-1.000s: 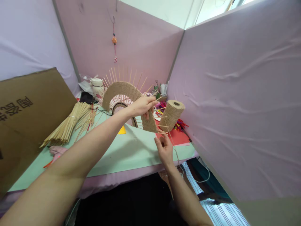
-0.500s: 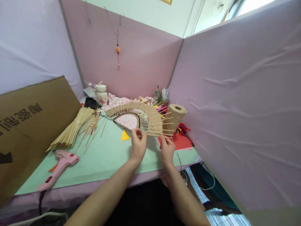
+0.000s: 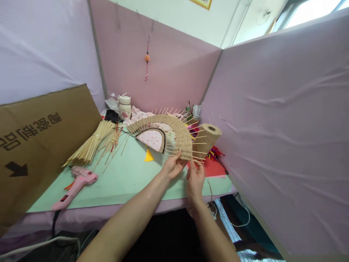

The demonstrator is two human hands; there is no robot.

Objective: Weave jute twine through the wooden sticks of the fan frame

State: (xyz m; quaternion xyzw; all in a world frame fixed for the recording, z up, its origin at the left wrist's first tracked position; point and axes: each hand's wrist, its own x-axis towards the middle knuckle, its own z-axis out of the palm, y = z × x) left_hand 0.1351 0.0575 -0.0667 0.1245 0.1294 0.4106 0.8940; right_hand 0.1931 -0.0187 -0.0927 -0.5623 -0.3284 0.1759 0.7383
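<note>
I hold a half-round woven fan frame (image 3: pixel 174 133) of thin wooden sticks wound with jute twine, tilted nearly flat over the green tabletop (image 3: pixel 120 182). My left hand (image 3: pixel 172 166) pinches its near end from below. My right hand (image 3: pixel 195 178) is closed just under the protruding stick ends, pinching the twine strand that trails down off the table edge. A pink spotted half-disc (image 3: pixel 152 139) forms the frame's centre. The twine spool (image 3: pixel 208 139) stands right behind the frame.
A bundle of wooden sticks (image 3: pixel 91 147) lies at the left, with a pink glue gun (image 3: pixel 75 186) nearer the front edge. A cardboard sheet (image 3: pixel 35 142) leans at far left. A jar (image 3: pixel 125 106), red paper (image 3: pixel 215 169) and craft clutter fill the back; pink partitions enclose the desk.
The woven frame went from standing upright to lying nearly flat. My left hand dropped from its top arc to its near end, beside my right hand. The camera view shifted left.
</note>
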